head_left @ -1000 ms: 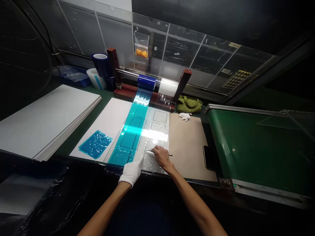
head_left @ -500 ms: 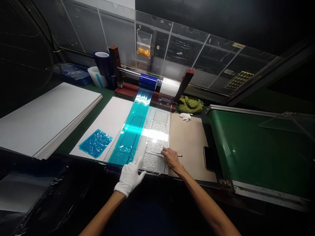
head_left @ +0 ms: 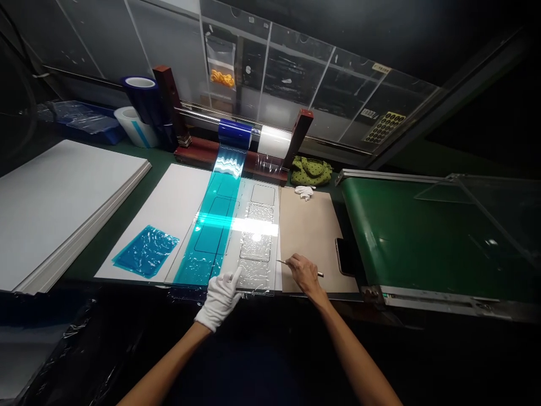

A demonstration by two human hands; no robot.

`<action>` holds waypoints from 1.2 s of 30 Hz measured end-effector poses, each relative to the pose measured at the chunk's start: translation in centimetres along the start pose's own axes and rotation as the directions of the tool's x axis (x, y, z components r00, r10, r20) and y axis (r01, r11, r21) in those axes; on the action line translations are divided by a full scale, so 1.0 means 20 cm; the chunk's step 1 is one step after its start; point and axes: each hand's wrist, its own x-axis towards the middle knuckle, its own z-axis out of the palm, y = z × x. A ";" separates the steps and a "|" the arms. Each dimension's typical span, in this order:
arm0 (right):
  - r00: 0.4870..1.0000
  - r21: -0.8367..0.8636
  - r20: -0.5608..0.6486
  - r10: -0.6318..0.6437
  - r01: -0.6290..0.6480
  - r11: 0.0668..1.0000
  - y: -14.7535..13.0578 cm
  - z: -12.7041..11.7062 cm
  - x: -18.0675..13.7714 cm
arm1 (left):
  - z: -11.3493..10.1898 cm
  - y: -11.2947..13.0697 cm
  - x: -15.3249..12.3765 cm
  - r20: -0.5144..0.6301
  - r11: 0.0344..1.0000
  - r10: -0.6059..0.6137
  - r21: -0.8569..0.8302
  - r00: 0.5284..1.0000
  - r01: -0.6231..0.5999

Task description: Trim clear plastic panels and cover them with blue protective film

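Observation:
My left hand point(head_left: 218, 299), in a white glove, rests at the front edge of the films with its index finger stretched out. Under and beside it lie a strip of blue film point(head_left: 210, 231) and a wrinkled clear film point(head_left: 257, 232), over a sheet marked with dark rounded rectangles. My bare right hand point(head_left: 303, 274) is closed round a slim pen-shaped craft knife point(head_left: 320, 274). The knife's thin tip points left, near the clear film's right edge, above the brown board point(head_left: 315, 225); whether it touches anything I cannot tell.
Film rolls point(head_left: 235, 133) hang on a rod between wooden posts. Cut blue film pieces point(head_left: 147, 251) lie left, beside a stack of white sheets point(head_left: 71, 208). Rightward are a phone point(head_left: 346, 256) and a green conveyor belt point(head_left: 406, 237). A green pouch point(head_left: 311, 171) sits behind the board.
My right hand has drawn the craft knife rightward, off the clear film to over the brown board. My left hand stays at the films' front edge. The whole view has shifted.

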 end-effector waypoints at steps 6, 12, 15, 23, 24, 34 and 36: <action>1.000 0.105 0.017 0.019 -0.021 0.994 -0.06 -0.01 0.03 | -0.02 0.01 0.02 -0.035 1.000 -0.003 0.001 0.999 0.003; 0.985 0.225 0.151 0.081 -0.115 0.968 -0.02 0.04 -0.05 | -0.01 0.02 0.00 -0.037 0.999 -0.030 -0.022 0.999 0.030; 0.971 0.323 0.230 0.065 -0.139 0.936 0.00 0.10 -0.13 | 0.01 0.04 -0.05 -0.037 0.998 -0.062 -0.025 0.997 0.061; 0.912 0.639 0.381 -0.150 -0.143 0.755 0.01 0.22 -0.15 | 0.03 0.09 -0.04 -0.123 0.998 -0.065 0.003 0.990 0.066; 0.906 0.660 0.389 -0.170 -0.145 0.737 0.02 0.22 -0.15 | 0.03 0.08 -0.03 -0.144 0.998 -0.054 0.007 0.988 0.056; 0.982 0.508 0.181 0.047 -0.134 0.851 0.09 0.09 -0.11 | 0.06 0.10 -0.08 -0.315 0.999 -0.013 0.044 0.949 0.028; 0.998 0.355 0.052 0.017 -0.034 0.934 0.05 0.06 -0.06 | 0.08 0.13 -0.11 -0.326 0.998 -0.025 0.043 0.945 0.041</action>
